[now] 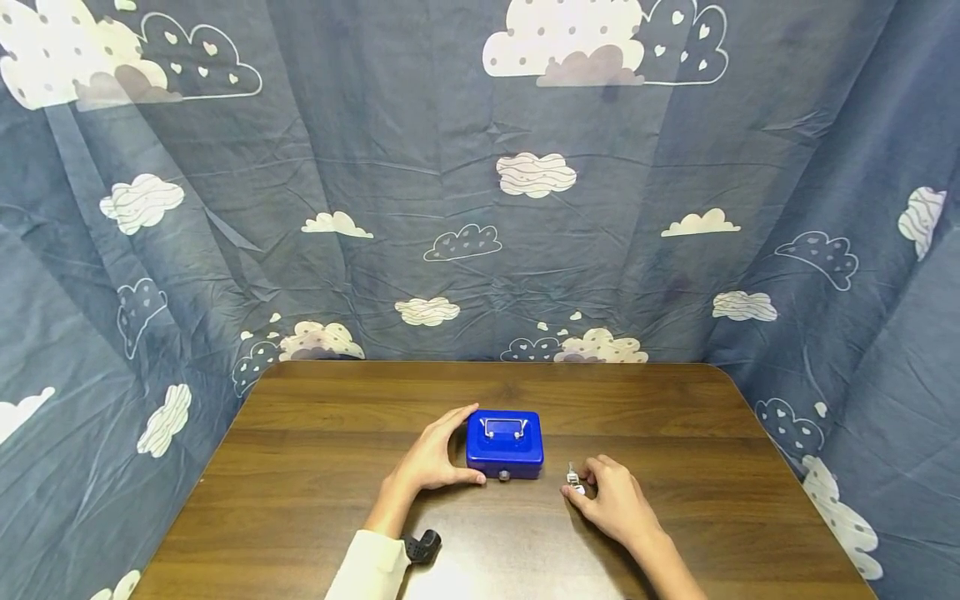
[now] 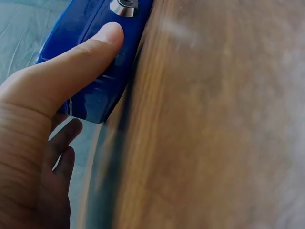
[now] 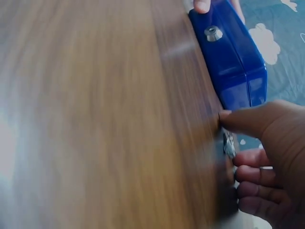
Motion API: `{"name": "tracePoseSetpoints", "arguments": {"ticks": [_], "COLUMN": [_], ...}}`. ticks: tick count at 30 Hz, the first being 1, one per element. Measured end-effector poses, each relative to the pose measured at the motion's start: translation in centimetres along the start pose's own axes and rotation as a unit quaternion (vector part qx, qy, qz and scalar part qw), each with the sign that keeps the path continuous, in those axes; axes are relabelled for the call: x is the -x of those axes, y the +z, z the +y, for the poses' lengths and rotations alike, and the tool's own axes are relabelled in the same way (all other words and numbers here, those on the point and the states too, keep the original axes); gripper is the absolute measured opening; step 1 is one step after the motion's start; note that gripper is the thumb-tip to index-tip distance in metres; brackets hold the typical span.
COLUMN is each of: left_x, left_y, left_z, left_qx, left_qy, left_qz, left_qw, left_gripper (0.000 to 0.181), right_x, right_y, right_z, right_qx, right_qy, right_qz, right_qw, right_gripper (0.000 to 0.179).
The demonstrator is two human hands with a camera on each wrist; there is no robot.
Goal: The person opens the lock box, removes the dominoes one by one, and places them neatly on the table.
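A small blue metal cash box (image 1: 504, 443) stands upright on the table, its lid down and a wire handle on top. My left hand (image 1: 437, 454) holds it at the left end, thumb against the front beside the round silver lock (image 2: 125, 6) and fingers reaching to the back edge. To the right of the box lies a small bunch of silver keys (image 1: 573, 479). My right hand (image 1: 611, 497) is at the keys, thumb and bent fingers on either side with a gap between them. The right wrist view shows the keys (image 3: 229, 145) between the thumb and fingers.
The brown wooden table (image 1: 315, 475) has rounded far corners. A dark blue curtain (image 1: 390, 150) with white clouds hangs behind it and at both sides. A black strap device (image 1: 423, 546) sits at my left wrist, by the light sleeve (image 1: 367, 567).
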State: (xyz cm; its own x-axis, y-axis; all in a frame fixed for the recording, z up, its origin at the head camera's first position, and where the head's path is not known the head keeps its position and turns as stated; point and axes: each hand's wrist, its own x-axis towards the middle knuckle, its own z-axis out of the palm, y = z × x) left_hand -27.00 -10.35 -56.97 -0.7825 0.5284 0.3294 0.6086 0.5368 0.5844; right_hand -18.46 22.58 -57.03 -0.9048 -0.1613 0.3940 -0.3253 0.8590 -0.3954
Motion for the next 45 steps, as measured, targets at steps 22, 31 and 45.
{"name": "tracePoseSetpoints", "arguments": {"ticks": [22, 31, 45], "left_x": [0.3, 0.3, 0.6], "left_y": [0.7, 0.8, 1.3], "left_z": [-0.2, -0.5, -0.5], "left_qx": [0.018, 0.010, 0.075], "left_qy": [0.000, -0.005, -0.032], "left_qz": [0.022, 0.034, 0.063], "left_qw": [0.9996, 0.9994, 0.9947], "left_gripper": [0.117, 0.114, 0.111], "right_x": [0.2, 0.2, 0.6], "right_y": [1.7, 2.0, 1.9], "right_z": [-1.0, -1.1, -1.9], "right_qx": [-0.039, -0.026, -0.095], "right_qy": [0.092, 0.099, 0.128], "right_qz": [0.056, 0.055, 0.081], "right_qw": [0.9934, 0.9932, 0.9839], "right_gripper": [0.014, 0.020, 0.027]}}
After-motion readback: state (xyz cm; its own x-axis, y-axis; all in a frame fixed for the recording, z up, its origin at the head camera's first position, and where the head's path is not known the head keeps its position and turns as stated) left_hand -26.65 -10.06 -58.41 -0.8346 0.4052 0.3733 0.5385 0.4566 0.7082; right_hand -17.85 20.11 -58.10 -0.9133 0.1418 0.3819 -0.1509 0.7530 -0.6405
